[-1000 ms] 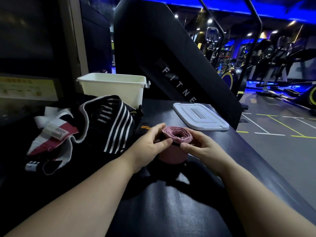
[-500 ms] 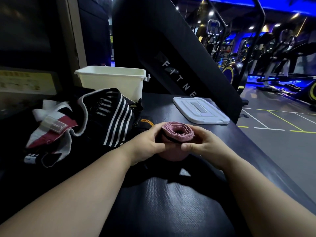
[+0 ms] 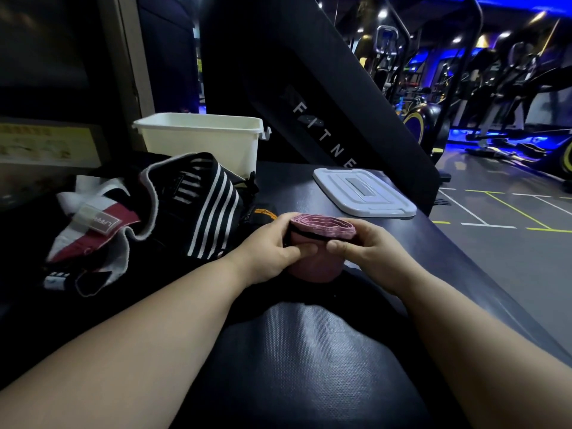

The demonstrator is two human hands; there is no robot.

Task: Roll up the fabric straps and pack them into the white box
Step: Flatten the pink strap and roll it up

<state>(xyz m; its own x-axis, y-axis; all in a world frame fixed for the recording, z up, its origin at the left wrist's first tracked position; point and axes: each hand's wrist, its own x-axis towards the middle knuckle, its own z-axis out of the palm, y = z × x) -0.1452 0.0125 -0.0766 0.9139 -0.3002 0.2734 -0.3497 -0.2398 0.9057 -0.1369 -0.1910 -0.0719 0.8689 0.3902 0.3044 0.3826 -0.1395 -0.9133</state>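
A pink fabric strap (image 3: pixel 322 226) is rolled into a flattened coil and stands on end on the dark padded surface (image 3: pixel 309 351). My left hand (image 3: pixel 272 246) grips its left side with the thumb across the front. My right hand (image 3: pixel 362 249) grips its right side, thumb meeting the left thumb. The white box (image 3: pixel 201 140) stands open at the back left, beyond the roll. A heap of loose straps (image 3: pixel 198 209), black with white stripes, and one red and white strap (image 3: pixel 99 227), lies to the left of my hands.
The box's white lid (image 3: pixel 362 193) lies flat on the surface to the back right. A tall black fitness machine panel (image 3: pixel 309 97) rises behind the box and lid. The surface's right edge drops to the gym floor (image 3: pixel 510 243).
The pink roll has been squeezed flatter and wider between my hands, its open centre closing. Both thumbs have come together on its front.
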